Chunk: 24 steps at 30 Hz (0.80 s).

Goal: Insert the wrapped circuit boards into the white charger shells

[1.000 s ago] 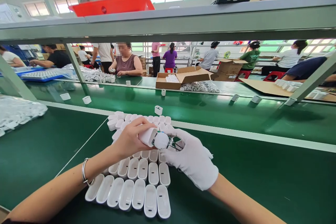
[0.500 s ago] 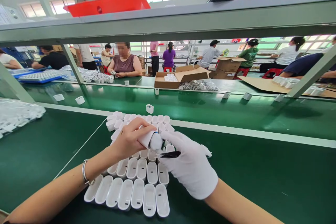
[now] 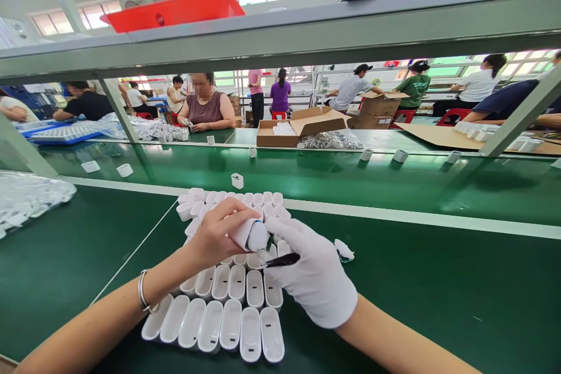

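My bare left hand (image 3: 214, 234), with a bracelet at the wrist, is closed around a white plastic housing (image 3: 240, 235), tilted toward the right. A rounded white insert (image 3: 258, 237) sits at the housing's open end, with a bit of green circuit board (image 3: 270, 241) beside it. My right hand (image 3: 315, 274), in a white glove, grips black tweezers (image 3: 286, 260) whose tips point left. Its fingers are up against the insert end. Below both hands stand rows of open white housings (image 3: 230, 327). The inside of the held housing is hidden.
A small white piece with a green edge (image 3: 344, 250) lies right of my glove. Behind a white strip, the green conveyor belt (image 3: 298, 172) carries scattered white housings (image 3: 237, 181). Bagged parts (image 3: 30, 198) lie at left. A shelf beam (image 3: 280, 41) crosses above; co-workers sit beyond.
The housings on the belt have shifted left. My gloved hand has moved slightly left, showing more of the small piece beside it. My left hand keeps its hold on the housing.
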### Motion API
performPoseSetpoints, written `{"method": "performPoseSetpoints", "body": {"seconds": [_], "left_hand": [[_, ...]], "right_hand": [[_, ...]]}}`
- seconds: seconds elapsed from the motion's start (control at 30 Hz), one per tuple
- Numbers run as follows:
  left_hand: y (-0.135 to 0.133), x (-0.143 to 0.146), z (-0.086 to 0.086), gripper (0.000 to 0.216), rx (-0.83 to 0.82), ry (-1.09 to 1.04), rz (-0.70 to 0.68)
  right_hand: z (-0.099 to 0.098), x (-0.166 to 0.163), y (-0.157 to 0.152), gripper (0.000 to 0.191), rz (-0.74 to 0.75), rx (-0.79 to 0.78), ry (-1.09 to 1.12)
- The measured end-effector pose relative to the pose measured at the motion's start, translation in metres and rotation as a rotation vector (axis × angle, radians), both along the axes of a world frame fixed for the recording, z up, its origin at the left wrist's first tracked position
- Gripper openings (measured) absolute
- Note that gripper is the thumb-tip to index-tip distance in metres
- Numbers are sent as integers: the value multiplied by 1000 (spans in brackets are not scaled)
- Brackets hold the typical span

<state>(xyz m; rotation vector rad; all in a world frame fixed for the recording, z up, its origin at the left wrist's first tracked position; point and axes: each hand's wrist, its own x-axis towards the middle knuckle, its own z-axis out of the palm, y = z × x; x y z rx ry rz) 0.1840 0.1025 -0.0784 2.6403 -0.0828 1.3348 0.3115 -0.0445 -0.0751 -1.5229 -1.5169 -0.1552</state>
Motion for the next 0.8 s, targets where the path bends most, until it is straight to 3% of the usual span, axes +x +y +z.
{"method": "performPoseSetpoints", "body": {"seconds": [0.27, 0.37, 0.47, 0.6, 0.67, 0.8], "left_hand": [[-4, 1, 0, 26, 101, -2, -3], [-6, 0, 2, 28, 64, 3, -18], [-8, -1, 6, 40, -4, 16, -68], [-12, -2, 11, 54, -55, 69, -133], [-14, -3, 12, 55, -71, 85, -159], [-18, -5, 14, 53, -98, 94, -208]], "right_hand": [[0, -7, 2, 28, -59, -4, -59], [10, -8, 3, 23, -40, -45, 206], [20, -4, 6, 36, 8, -197, 615], [19, 2, 14, 37, 388, -395, 966], [15, 1, 16, 32, 497, -429, 1055], [20, -7, 12, 35, 357, -417, 1116]]}}
